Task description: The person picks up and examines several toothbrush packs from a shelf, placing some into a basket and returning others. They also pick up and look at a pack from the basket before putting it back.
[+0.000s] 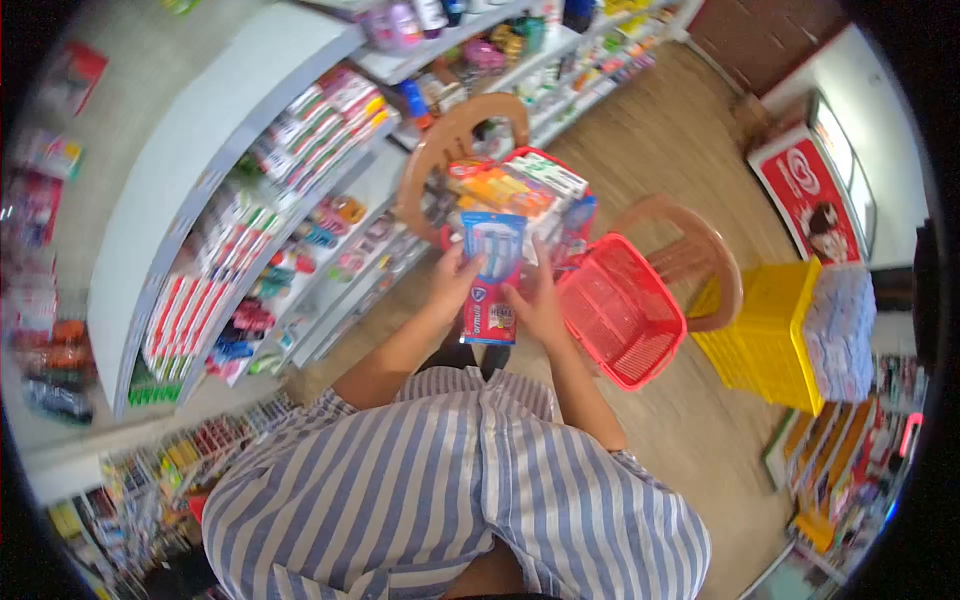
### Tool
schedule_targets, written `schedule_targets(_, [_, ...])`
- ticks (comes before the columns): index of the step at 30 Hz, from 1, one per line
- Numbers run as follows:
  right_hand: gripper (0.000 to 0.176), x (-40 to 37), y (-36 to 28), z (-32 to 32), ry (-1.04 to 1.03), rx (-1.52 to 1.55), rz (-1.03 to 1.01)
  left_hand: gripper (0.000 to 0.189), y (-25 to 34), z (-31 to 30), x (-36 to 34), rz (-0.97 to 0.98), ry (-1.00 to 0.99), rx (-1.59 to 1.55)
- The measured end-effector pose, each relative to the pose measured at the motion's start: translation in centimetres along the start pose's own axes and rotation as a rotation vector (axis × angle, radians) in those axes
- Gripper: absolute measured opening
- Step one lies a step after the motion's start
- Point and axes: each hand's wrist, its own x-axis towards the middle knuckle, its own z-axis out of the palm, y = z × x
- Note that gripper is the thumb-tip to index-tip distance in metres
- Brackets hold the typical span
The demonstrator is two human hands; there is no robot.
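Observation:
A toothbrush pack point(493, 240), blue above and red below with "Formula" lettering, is held upright in front of my body. My left hand point(456, 282) grips its left edge with the thumb on the front. On the opposite edge, my right hand point(538, 302) has its thumb near the red part. Fingers behind the pack are hidden. Just beyond it, a red basket point(530, 153) on a brown chair is heaped with boxes and packets point(505, 188). To the right, a second red basket point(640, 335) rests at another brown chair point(690, 250), its slatted inside visible.
Curved grey shelves point(215, 165) stocked with toothpaste boxes point(187, 315) and toiletries run along the left. A yellow crate point(760, 330) with blue-white packs point(840, 335) stands at the right. Behind it is a red freezer point(810, 190). Wooden-looking floor point(620, 140) lies between.

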Motion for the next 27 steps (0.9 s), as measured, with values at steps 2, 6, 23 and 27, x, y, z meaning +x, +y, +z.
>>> schedule_targets(2, [0.079,1.0,-0.1,1.9,-0.069,-0.026,-0.015,0.032,2.2,-1.5,-2.4,0.006,0.071,0.059])
schedule_targets(6, [0.065,2.2,-3.0,7.0,-0.239,-0.007,-0.193,0.043,4.3,-5.9,-5.6,0.080,0.199,0.237])
schedule_targets(23, [0.076,0.8,-9.7,35.7,-0.765,-0.014,-0.231,0.069,23.3,-25.0,-22.8,0.568,0.594,0.317])
schedule_targets(27, [0.079,-0.5,-11.9,43.2,-0.911,0.034,-0.267,0.060,28.1,-29.6,-28.1,0.695,0.701,0.643])
